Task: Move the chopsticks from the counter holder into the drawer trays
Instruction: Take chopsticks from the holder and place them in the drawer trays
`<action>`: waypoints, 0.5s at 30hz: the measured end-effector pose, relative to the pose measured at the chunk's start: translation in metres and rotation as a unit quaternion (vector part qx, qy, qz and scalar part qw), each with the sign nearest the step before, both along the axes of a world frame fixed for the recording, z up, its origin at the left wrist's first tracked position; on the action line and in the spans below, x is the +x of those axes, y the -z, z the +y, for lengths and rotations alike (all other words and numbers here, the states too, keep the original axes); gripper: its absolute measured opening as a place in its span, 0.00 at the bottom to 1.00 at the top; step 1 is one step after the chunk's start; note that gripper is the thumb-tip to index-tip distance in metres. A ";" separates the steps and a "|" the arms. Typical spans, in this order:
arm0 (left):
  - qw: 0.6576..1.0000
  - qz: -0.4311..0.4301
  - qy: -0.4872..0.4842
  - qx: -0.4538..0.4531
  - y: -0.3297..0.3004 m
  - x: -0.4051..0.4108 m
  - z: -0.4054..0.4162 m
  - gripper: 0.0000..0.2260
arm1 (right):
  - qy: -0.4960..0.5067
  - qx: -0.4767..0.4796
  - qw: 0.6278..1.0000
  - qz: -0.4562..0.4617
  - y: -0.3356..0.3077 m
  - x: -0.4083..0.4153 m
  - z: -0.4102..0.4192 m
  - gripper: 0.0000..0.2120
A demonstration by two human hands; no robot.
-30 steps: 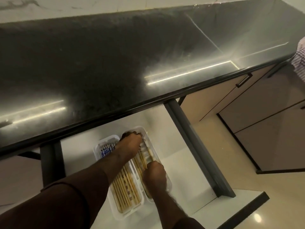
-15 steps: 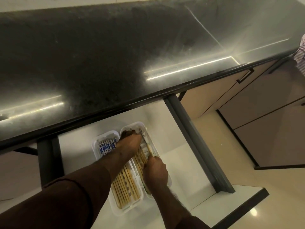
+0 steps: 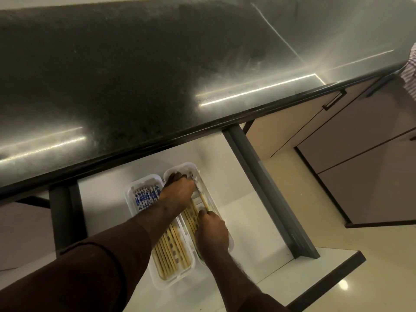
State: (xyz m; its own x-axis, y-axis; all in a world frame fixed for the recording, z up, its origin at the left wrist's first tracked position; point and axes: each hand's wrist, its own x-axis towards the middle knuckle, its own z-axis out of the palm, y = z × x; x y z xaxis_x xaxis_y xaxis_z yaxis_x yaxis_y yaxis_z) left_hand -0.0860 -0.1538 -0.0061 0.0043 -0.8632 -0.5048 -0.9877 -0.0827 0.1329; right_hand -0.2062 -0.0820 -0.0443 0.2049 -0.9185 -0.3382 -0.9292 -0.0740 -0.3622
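Observation:
Two white trays lie side by side in the open drawer (image 3: pixel 247 221). The left tray (image 3: pixel 127 199) holds several bamboo chopsticks (image 3: pixel 171 251) with blue-patterned tops. Over the right tray (image 3: pixel 194 165), both my hands rest on another bundle of chopsticks (image 3: pixel 193 214). My left hand (image 3: pixel 177 190) curls over their far ends, and my right hand (image 3: pixel 212 230) closes on their near ends. The hands hide most of that tray's contents. The counter holder is not in view.
The black stone counter (image 3: pixel 157 75) overhangs the drawer's back part. A grey drawer side rail (image 3: pixel 265 190) runs along the right. Beige cabinet doors with a dark handle (image 3: pixel 334 100) stand to the right, and a striped cloth (image 3: pixel 410 73) hangs at the right edge.
Both hands stay on the chopsticks in the right tray. Only the view has drifted slightly.

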 end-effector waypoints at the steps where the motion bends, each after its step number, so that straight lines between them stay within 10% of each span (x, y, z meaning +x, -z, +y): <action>1: 1.000 -0.004 0.007 -0.009 0.001 0.001 0.001 0.12 | -0.004 -0.002 1.000 0.002 0.000 0.000 0.000 0.18; 15: 0.999 0.016 0.031 -0.036 0.004 0.003 0.006 0.11 | 0.019 -0.005 1.000 -0.012 -0.002 -0.003 -0.001 0.17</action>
